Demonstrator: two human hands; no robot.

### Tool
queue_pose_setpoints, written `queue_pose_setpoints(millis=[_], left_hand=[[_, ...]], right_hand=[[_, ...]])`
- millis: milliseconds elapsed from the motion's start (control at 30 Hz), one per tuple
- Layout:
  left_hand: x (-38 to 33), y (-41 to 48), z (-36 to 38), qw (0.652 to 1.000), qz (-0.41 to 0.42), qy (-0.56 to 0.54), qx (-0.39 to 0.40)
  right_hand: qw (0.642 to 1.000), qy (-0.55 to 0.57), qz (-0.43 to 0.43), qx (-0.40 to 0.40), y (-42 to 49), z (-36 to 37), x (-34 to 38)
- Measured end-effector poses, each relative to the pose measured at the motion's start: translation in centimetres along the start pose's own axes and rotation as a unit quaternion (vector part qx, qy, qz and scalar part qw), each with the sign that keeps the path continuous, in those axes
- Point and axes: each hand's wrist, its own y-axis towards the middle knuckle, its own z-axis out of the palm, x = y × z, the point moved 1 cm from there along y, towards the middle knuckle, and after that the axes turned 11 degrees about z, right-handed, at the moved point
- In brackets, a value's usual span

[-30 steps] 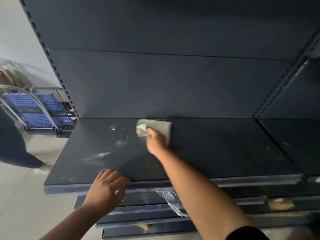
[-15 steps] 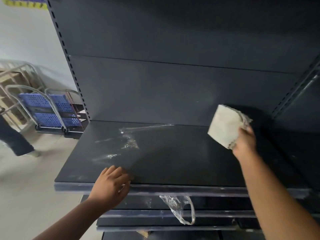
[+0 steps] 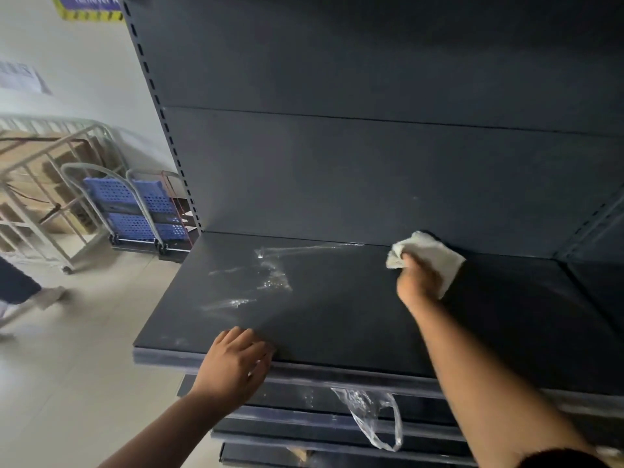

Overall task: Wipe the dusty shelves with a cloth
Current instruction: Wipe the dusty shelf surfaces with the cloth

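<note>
A dark metal shelf [image 3: 337,315] fills the middle of the view, with pale wet streaks [image 3: 270,278] on its left half. My right hand [image 3: 417,282] presses a whitish cloth [image 3: 435,255] down on the shelf near the back panel, right of centre. My left hand [image 3: 236,363] rests flat on the shelf's front edge with fingers spread, holding nothing. Part of the cloth is hidden under my right hand.
Lower shelves [image 3: 304,420] step out below, with a crumpled clear plastic bag [image 3: 374,417] hanging on them. A blue folding cart [image 3: 141,211] and a white metal rack [image 3: 44,184] stand on the floor at left. A person's leg and shoe [image 3: 23,292] are at the far left.
My right hand swept the cloth from the shelf's middle to the right, lifted it, then set it down near the back. The left hand stayed on the front edge.
</note>
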Motion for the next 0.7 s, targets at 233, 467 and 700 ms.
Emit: queue_pose_setpoints(millis=[233, 467, 700], left_hand=[[2.1, -1.8, -0.4, 0.998, -0.059, 0.016, -0.028], [2.3, -2.5, -0.8, 0.994, -0.068, -0.039, -0.074], [4.7, -3.2, -2.0, 0.996, -0.025, -0.062, -0.065]], right_hand=[[0.851, 0.372, -0.068, 0.364, -11.4, 6.4, 20.7], [0.733, 0.611, 0.095, 0.283, -10.8, 0.9, 14.9], [0.926, 0.361, 0.075, -0.074, -6.6, -5.0, 1.8]])
